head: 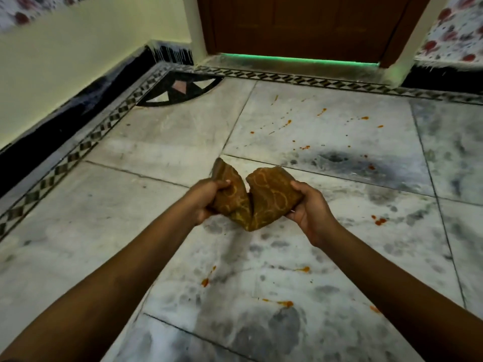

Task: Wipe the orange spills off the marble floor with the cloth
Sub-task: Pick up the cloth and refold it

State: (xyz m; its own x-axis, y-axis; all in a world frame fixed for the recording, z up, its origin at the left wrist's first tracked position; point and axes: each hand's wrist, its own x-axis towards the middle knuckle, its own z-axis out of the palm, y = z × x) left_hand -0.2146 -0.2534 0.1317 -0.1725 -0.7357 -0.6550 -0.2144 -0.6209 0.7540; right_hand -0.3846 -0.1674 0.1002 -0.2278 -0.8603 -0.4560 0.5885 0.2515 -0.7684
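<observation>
A brown cloth (pixel 264 197) with yellow curved lines hangs folded between both hands, above the marble floor (pixel 167 142). My left hand (pixel 206 198) grips its left end, fingers curled over the fabric. My right hand (pixel 311 207) grips its right end from the side. Orange spills dot the floor: small streaks and dots far ahead (pixel 321 112), a blotch at the right (pixel 379 221), a drip below the cloth (pixel 205 282), and smears nearer me (pixel 286 303).
A brown wooden door (pixel 300 24) with a green glow under it stands ahead. A cream wall with black skirting (pixel 78 105) runs along the left. A patterned tile border (pixel 86 145) edges the floor, with a dark inlaid corner piece (pixel 180 90).
</observation>
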